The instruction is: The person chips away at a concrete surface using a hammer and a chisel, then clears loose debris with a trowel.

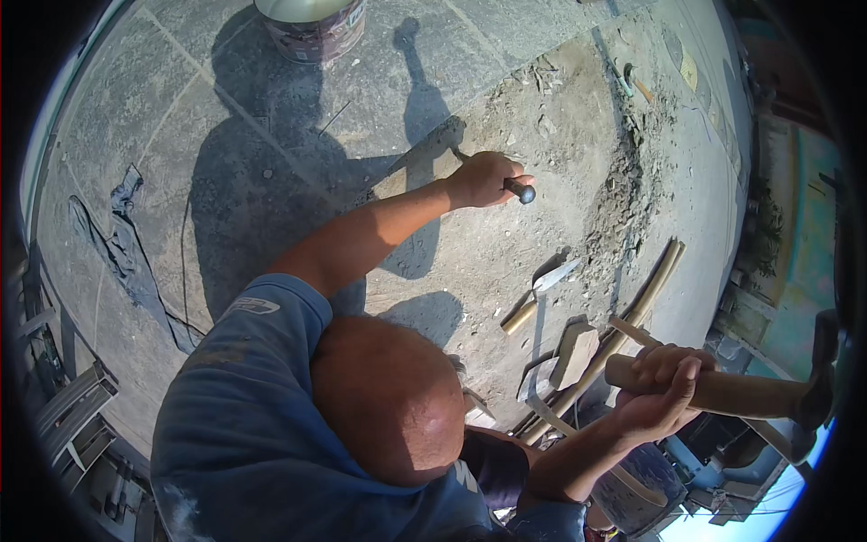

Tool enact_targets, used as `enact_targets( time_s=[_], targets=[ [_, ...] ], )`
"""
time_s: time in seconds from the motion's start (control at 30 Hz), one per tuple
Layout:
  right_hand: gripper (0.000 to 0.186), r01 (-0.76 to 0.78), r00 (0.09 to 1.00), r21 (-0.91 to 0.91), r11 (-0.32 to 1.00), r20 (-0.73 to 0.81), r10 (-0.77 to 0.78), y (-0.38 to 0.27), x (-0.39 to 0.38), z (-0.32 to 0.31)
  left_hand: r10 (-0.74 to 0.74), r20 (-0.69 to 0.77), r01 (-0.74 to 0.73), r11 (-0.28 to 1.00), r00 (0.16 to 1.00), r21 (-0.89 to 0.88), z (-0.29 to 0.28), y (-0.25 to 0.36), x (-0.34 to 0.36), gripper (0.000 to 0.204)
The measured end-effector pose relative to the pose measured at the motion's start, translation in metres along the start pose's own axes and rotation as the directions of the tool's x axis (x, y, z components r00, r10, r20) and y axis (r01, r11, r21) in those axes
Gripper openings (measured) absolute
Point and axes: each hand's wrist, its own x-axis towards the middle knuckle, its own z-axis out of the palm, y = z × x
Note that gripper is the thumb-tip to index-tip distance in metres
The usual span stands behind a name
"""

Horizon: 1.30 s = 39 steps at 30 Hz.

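My left hand (pixel 488 179) is closed around a dark metal chisel (pixel 521 191). Its round struck end points up toward the view, and its other end shows below the hand near the edge of the broken floor patch (pixel 578 117). Off to the lower right, my right hand (pixel 664 388) is raised and wrapped around the thick wooden handle of a hammer (pixel 754 396). The hammer's dark metal head lies at the far right, well apart from the chisel. Between my hands a pointed trowel (pixel 554 275) with a wooden handle rests on the ground.
Long wooden poles (pixel 652 287) lie to the right, beside a flat tan block (pixel 574 355). A round bucket (pixel 316 34) stands at the top. Grey cloth (pixel 126 244) lies at the left. Loose rubble (pixel 623 181) and small tools (pixel 627 81) are on the right side of the patch.
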Motion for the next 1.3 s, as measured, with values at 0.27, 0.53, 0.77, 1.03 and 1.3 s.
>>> enact_targets(
  time_s=[0.27, 0.53, 0.77, 1.03, 1.3],
  targets=[
    [0.032, -0.033, 0.999, 0.168, 0.985, -0.012, 0.036, 0.109, -0.074, 0.052, 0.025, 0.013, -0.024, 0.998, 1.0, -0.055, 0.01, 0.007, 0.01, 0.036],
    [0.017, -0.038, 0.997, 0.031, 0.999, -0.06, 0.04, 0.006, -0.011, -0.004, -0.13, 0.091, 0.124, 0.989, 0.987, 0.077, -0.007, 0.003, 0.003, 0.035],
    [0.029, 0.487, 0.855, 0.257, 0.835, -0.336, -0.396, 0.041, -0.015, 0.044, 0.0, 0.005, 0.0, 1.0, 1.0, -0.026, 0.005, 0.013, 0.007, 0.036],
    [0.013, -0.35, 0.933, -0.045, 0.936, 0.074, 0.352, 0.044, -0.036, 0.011, 0.053, -0.079, -0.053, 0.999, 0.995, 0.001, 0.002, 0.002, 0.0, 0.041],
    [0.021, 0.344, 0.939, 0.337, 0.876, -0.128, -0.32, 0.068, -0.035, 0.044, -0.059, 0.004, 0.059, 0.998, 0.998, -0.036, 0.003, 0.015, 0.007, 0.034]
  ],
)
